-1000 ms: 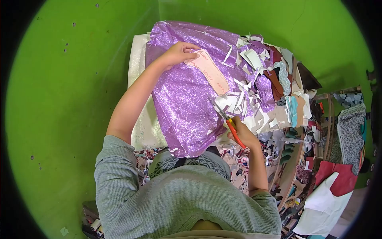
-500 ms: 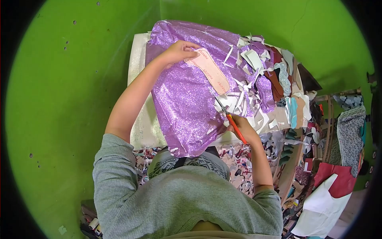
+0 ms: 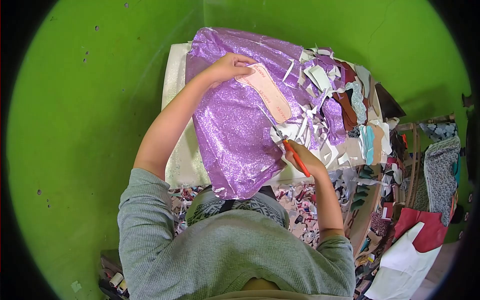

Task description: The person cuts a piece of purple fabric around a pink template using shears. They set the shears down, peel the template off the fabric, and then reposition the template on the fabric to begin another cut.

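Observation:
My left hand (image 3: 232, 68) is closed on the upper end of a pale pink insole-shaped piece (image 3: 270, 93) with red lettering, its thumb on top. The piece lies over a glittery purple sheet (image 3: 225, 135). My right hand (image 3: 303, 159) is wrapped round scissors (image 3: 296, 156) with orange-red handles. Their blades point up and left at the purple sheet, just below the lower end of the insole piece. White and purple offcuts (image 3: 312, 120) lie right beside the blades.
A white board (image 3: 175, 115) lies under the purple sheet. Brown, grey and turquoise cut pieces (image 3: 366, 142) stack at its right. Scraps (image 3: 300, 205) cover the floor below. Red and white material (image 3: 400, 260) lies at the lower right, near green walls (image 3: 90, 125).
The scissors have shifted slightly left, with their blades nearer the lower left edge of the insole piece. My left hand keeps its hold; the whole view has moved slightly.

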The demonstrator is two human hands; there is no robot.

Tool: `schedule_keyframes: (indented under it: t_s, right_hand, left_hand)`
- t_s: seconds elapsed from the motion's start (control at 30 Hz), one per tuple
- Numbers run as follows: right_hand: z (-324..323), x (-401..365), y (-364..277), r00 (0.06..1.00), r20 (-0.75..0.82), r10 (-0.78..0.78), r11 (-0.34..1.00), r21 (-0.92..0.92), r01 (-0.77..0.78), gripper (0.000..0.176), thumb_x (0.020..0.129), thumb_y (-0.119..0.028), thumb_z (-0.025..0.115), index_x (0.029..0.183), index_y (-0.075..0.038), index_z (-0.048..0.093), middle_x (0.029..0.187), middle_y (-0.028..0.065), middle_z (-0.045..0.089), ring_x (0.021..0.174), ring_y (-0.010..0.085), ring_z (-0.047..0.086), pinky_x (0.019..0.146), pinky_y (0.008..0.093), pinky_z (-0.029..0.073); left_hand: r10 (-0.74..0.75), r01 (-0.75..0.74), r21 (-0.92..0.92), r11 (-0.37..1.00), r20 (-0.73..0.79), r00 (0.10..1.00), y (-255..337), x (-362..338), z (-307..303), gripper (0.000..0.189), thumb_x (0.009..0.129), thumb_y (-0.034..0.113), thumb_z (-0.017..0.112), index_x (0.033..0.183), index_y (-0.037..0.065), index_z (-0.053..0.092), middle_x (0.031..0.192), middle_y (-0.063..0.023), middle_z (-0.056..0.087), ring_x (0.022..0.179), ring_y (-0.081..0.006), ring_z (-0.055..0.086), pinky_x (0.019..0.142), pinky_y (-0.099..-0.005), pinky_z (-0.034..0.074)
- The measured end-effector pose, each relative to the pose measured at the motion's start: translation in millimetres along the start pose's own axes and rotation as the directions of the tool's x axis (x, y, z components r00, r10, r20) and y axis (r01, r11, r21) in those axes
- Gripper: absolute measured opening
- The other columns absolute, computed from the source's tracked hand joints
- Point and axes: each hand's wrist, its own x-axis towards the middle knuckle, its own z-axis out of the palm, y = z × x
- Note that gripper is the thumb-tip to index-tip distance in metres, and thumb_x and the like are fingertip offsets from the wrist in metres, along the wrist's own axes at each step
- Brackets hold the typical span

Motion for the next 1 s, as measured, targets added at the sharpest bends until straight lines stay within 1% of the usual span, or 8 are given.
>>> schedule_keyframes:
  t_s: [0.17,0.27,0.33,0.47,0.63,0.77,0.83,1.0]
  right_hand:
    - [-5,-1,-7,0.999,0.007,0.054,0.998,0.016,-0.054,0.038,0.078,-0.033,0.06,0.088,0.003,0.052,0.072,0.0129,0.057,0.067,0.0211,0.055,0.062,0.0335,0.042]
    - [-9,-4,-12,0.992,0.117,0.039,0.997,0.055,-0.045,0.046,0.083,-0.038,0.051,0.101,0.004,0.05,0.082,0.0123,0.056,0.074,0.019,0.051,0.069,0.0311,0.042]
    - [-2,3,-2,0.999,0.03,-0.017,0.999,0.035,0.016,0.042,0.077,-0.037,0.061,0.089,0.003,0.052,0.073,0.0138,0.056,0.068,0.0232,0.055,0.063,0.034,0.041]
    - [6,19,4,0.999,0.019,-0.026,1.0,-0.001,0.026,0.042,0.076,-0.036,0.061,0.089,0.002,0.052,0.075,0.0145,0.056,0.069,0.0245,0.055,0.064,0.0348,0.041]
    - [-3,18,-13,0.988,0.111,0.109,0.991,0.062,-0.117,0.042,0.078,-0.038,0.058,0.09,0.003,0.054,0.078,0.0146,0.057,0.071,0.0242,0.056,0.064,0.0339,0.042]
    - [-6,16,-12,0.986,0.145,0.083,0.987,0.127,-0.102,0.043,0.079,-0.038,0.057,0.093,0.002,0.054,0.078,0.0144,0.058,0.071,0.0224,0.056,0.064,0.0322,0.042]
    - [-4,21,-10,0.995,0.07,-0.068,0.997,0.032,0.066,0.042,0.079,-0.038,0.057,0.094,0.002,0.054,0.074,0.0123,0.058,0.069,0.0193,0.055,0.063,0.0308,0.042]
    - [7,29,-12,0.998,0.042,-0.036,0.998,0.048,0.034,0.044,0.08,-0.039,0.057,0.096,0.001,0.054,0.068,0.0093,0.055,0.065,0.0156,0.052,0.062,0.0287,0.041]
  left_hand:
    - [-0.026,0.026,0.023,0.999,-0.016,1.0,2,-2,0,0.036,0.077,0.008,0.061,0.111,-0.002,0.055,0.089,-0.0092,0.064,0.078,-0.0105,0.059,0.071,-0.0224,0.046]
    - [-0.035,0.035,0.029,0.999,-0.011,0.999,-2,-2,-1,0.036,0.078,0.008,0.059,0.112,-0.002,0.054,0.088,-0.0073,0.063,0.077,-0.0089,0.058,0.069,-0.0213,0.045]
    - [-0.042,0.042,0.03,0.999,-0.016,0.999,-2,-3,0,0.035,0.078,0.008,0.059,0.112,-0.002,0.054,0.089,-0.0072,0.063,0.077,-0.0088,0.058,0.069,-0.0212,0.045]
    - [-0.031,0.031,0.003,1.0,0.004,1.0,0,-6,1,0.035,0.078,0.008,0.058,0.112,-0.002,0.054,0.089,-0.0072,0.063,0.077,-0.0088,0.058,0.07,-0.0209,0.045]
    - [-0.054,0.055,0.025,0.998,-0.025,0.998,3,-10,-4,0.037,0.077,0.008,0.061,0.111,-0.004,0.054,0.092,-0.0112,0.063,0.081,-0.0117,0.06,0.073,-0.0223,0.046]
    - [-0.058,0.058,-0.012,0.998,-0.02,0.998,4,-13,-2,0.037,0.077,0.007,0.06,0.112,-0.004,0.053,0.094,-0.0115,0.063,0.083,-0.0122,0.06,0.074,-0.023,0.046]
    - [-0.077,0.076,-0.042,0.996,-0.012,0.997,3,-11,-1,0.037,0.077,0.007,0.06,0.112,-0.004,0.053,0.094,-0.0116,0.063,0.083,-0.0123,0.06,0.074,-0.0232,0.046]
    - [-0.036,0.037,-0.03,0.999,0.021,0.999,0,-7,2,0.038,0.077,0.007,0.061,0.113,-0.004,0.052,0.096,-0.0119,0.062,0.084,-0.0124,0.06,0.074,-0.0225,0.046]
